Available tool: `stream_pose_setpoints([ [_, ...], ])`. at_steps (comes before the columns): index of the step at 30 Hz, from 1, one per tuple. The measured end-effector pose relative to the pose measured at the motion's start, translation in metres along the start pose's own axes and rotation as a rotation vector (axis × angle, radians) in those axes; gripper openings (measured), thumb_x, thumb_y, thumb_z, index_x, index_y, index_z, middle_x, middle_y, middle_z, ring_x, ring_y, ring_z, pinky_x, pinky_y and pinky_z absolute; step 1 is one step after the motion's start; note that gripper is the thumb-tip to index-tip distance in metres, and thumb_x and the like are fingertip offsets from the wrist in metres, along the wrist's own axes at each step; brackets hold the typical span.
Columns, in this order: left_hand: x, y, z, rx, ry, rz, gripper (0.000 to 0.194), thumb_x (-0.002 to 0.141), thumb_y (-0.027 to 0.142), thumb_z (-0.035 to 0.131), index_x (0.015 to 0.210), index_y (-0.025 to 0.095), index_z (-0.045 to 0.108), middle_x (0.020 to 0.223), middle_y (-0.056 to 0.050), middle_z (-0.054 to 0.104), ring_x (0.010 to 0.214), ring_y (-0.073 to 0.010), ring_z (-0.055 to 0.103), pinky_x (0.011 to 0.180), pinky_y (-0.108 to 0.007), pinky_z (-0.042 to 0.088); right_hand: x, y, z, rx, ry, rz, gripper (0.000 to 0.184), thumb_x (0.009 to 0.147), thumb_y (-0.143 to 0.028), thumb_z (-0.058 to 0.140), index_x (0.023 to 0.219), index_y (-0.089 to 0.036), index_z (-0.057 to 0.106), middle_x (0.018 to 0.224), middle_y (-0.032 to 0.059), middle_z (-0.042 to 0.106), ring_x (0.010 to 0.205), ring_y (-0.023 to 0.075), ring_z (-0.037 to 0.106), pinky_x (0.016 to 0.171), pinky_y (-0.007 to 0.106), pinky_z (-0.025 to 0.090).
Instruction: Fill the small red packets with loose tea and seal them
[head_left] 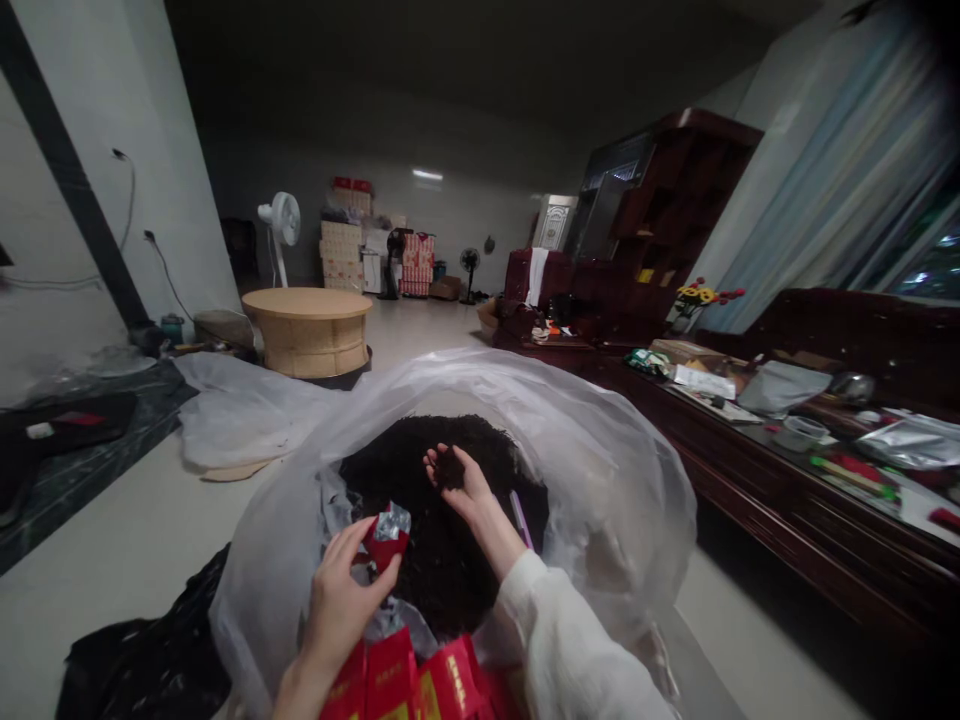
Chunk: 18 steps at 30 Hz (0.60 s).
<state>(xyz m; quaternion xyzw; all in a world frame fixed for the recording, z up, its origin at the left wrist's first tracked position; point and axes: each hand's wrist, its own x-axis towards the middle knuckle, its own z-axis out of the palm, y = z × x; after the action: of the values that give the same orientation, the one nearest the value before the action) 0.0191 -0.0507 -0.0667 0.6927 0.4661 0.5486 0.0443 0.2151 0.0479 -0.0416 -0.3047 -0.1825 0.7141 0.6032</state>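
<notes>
My left hand (345, 590) pinches a small red foil pouch (387, 540) between thumb and fingers; its silver-lined mouth is open. My right hand (466, 484) is cupped palm up, a little right of the pouch, around a clump of dark tea leaves (450, 468). Below both hands, a heap of the same dark leaves (442, 560) fills a large translucent plastic bag (615, 470) with its rim spread wide. A pale purple stick-like thing (520, 520) lies in the heap beside my right wrist. Several red packets with gold print (391, 675) are close in front of me.
A black plastic bag (161, 650) lies on the floor at left, and another clear plastic sheet (255, 405) behind it. A round wooden table (307, 302) stands beyond. Along the right runs a dark wooden bench (750, 490) cluttered with packages. Fans and stacked boxes (341, 250) line the back.
</notes>
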Motion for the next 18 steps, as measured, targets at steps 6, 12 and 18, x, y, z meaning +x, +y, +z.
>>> stream_pose_setpoints([
  [6, -0.002, -0.006, -0.005, 0.025, 0.04, -0.005, 0.033, 0.076, 0.037, 0.062, 0.104, 0.019, 0.064, 0.098, -0.008, 0.07, 0.085, -0.0225, 0.068, 0.064, -0.03, 0.059, 0.011, 0.012, 0.001, -0.594, -0.058, -0.262, 0.027, 0.072, -0.029, 0.069, 0.098, -0.02, 0.07, 0.092, 0.0016, 0.069, 0.082, 0.0145, 0.061, 0.077, 0.027, 0.048],
  [12, -0.005, -0.01, -0.005, 0.029, 0.033, -0.021, 0.034, 0.077, 0.038, 0.062, 0.104, 0.017, 0.063, 0.096, -0.008, 0.069, 0.083, -0.0215, 0.068, 0.063, -0.029, 0.059, 0.017, 0.014, -0.003, -0.981, -0.041, -0.391, 0.027, 0.073, -0.031, 0.066, 0.098, -0.021, 0.07, 0.107, 0.0051, 0.067, 0.103, 0.0209, 0.059, 0.098, 0.038, 0.04],
  [18, -0.007, -0.01, -0.003, 0.023, 0.033, -0.032, 0.034, 0.076, 0.039, 0.062, 0.104, 0.019, 0.063, 0.097, -0.008, 0.07, 0.083, -0.0218, 0.068, 0.063, -0.029, 0.059, 0.009, 0.011, 0.01, -1.592, -0.062, -0.222, 0.067, 0.07, -0.056, 0.069, 0.128, -0.023, 0.056, 0.143, 0.014, 0.043, 0.135, 0.0346, 0.032, 0.109, 0.057, 0.018],
])
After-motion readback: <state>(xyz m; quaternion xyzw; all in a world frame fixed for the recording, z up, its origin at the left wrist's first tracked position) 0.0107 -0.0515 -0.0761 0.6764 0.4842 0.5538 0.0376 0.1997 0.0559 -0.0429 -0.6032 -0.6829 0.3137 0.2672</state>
